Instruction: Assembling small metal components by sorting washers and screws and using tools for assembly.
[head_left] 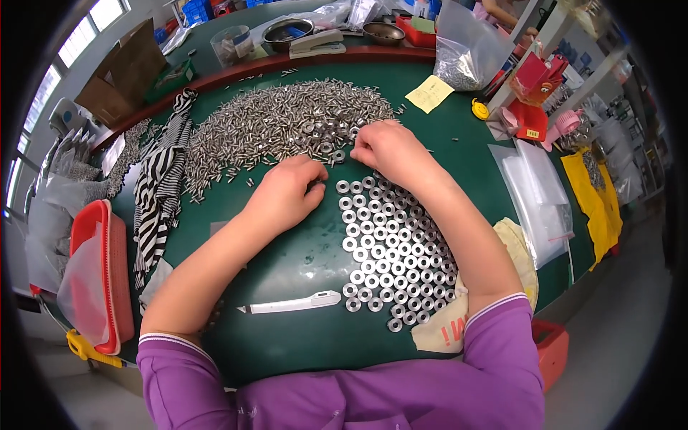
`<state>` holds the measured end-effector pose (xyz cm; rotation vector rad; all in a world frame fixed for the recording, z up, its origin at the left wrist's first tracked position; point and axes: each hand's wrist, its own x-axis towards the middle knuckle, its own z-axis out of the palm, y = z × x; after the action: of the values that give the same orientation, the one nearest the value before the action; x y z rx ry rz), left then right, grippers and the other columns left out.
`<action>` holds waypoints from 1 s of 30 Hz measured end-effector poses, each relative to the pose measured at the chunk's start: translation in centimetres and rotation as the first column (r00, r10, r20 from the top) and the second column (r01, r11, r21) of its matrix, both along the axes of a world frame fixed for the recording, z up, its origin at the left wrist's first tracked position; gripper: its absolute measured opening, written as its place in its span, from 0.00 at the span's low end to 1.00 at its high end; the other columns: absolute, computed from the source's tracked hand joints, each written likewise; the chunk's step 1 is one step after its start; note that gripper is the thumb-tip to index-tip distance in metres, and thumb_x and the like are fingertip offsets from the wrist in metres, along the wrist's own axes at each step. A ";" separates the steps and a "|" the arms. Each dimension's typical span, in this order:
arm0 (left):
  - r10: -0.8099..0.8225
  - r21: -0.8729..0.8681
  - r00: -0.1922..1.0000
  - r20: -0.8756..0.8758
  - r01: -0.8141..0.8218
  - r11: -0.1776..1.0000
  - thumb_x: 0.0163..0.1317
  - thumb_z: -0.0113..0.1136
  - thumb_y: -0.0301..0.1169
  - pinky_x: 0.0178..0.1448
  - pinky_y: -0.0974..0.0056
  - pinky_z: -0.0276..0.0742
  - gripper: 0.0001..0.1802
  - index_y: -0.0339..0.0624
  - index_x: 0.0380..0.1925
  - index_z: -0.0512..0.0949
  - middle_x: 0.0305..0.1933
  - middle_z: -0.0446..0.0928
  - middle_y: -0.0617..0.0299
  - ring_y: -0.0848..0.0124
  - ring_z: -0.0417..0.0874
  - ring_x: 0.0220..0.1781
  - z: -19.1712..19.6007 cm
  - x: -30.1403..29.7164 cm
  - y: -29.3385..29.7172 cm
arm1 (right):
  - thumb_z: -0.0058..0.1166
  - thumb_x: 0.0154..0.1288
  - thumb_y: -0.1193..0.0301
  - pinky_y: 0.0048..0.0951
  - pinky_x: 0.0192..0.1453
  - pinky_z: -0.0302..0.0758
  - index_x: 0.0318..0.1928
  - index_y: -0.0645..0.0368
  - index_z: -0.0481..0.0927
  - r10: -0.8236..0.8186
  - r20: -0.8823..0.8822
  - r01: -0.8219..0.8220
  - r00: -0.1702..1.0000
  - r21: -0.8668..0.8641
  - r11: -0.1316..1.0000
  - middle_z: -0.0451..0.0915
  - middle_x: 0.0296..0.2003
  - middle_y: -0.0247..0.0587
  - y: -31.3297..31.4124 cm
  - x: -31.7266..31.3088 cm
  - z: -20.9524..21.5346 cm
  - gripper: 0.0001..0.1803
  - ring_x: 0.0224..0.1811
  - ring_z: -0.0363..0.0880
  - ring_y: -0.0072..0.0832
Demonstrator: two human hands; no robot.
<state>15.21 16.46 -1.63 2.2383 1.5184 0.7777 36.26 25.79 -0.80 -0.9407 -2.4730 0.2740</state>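
We are resting our left hand (285,195) knuckles-up on the green desk (301,251), fingers curled under, so we cannot tell what it is gripping. Our right hand (387,149) is pinching with bent fingers at the near edge of the heap of small metal pins (272,122); what it is holding is hidden. Between our forearms, rows of round metal washers (390,247) are lying flat, a white utility knife (290,304) lying beside them.
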 end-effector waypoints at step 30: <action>0.057 -0.237 0.978 0.198 -0.009 0.971 0.51 0.64 0.19 0.48 0.68 0.76 0.31 0.40 0.58 0.70 0.41 0.75 0.61 0.72 0.76 0.42 -0.1 0.3 0.6 | 0.60 0.52 0.72 0.38 0.53 0.74 0.37 0.53 0.82 0.113 0.044 -0.108 0.993 -0.098 0.989 0.81 0.36 0.37 -1.3 -1.4 0.0 0.09 0.45 0.77 0.38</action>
<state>15.48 17.09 -1.73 1.9044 1.4690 0.7668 34.90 24.47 -0.82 -0.8592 -2.5820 0.4141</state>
